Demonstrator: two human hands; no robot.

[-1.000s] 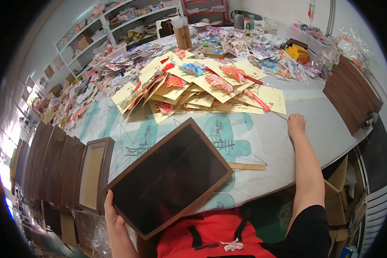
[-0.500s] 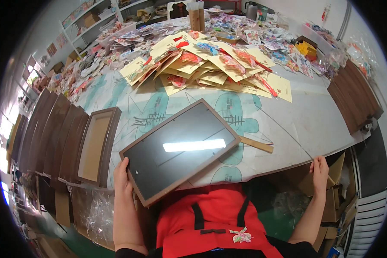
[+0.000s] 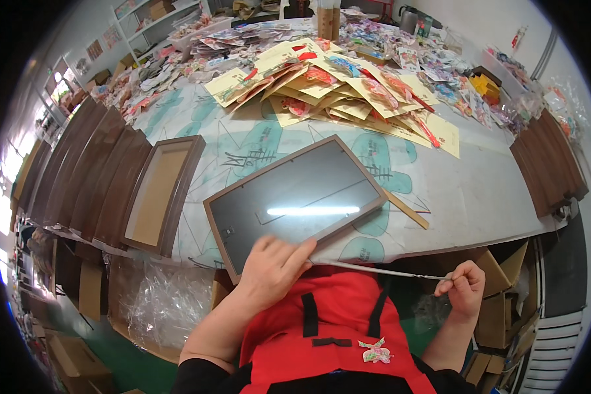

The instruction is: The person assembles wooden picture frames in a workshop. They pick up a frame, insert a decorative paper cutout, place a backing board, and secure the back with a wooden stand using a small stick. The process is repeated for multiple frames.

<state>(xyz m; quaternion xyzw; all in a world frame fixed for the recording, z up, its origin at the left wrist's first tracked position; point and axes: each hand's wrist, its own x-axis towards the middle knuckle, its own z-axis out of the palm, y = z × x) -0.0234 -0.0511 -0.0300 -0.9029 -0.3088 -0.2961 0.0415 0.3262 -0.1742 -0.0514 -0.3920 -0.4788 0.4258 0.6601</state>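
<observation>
A brown picture frame [image 3: 361, 220] with a dark, glossy pane lies tilted on the table near its front edge. My left hand [image 3: 269, 268] is in front of the frame's near side, its fingers curled and slightly blurred. A thin pale grey strip or rod [image 3: 374, 270] runs from beside its fingers to my right hand [image 3: 463, 286], which pinches the other end. Whether the strip is stiff or pulled taut, I cannot tell. From under the frame's right end sticks a flat tan strip [image 3: 408, 211].
Brown frames stand in rows at the left [image 3: 105, 184] and the right [image 3: 551, 164]. Behind the picture frame, cream cards [image 3: 315, 85] with red and blue decorations are heaped. Farther back lie many small packets. Open cardboard boxes [image 3: 499, 268] and clear plastic film [image 3: 161, 305] are below the table.
My left hand has let go of the frame's left corner and moved right. My right hand has come inward and lower; the thin strip now stretches across between both hands.
</observation>
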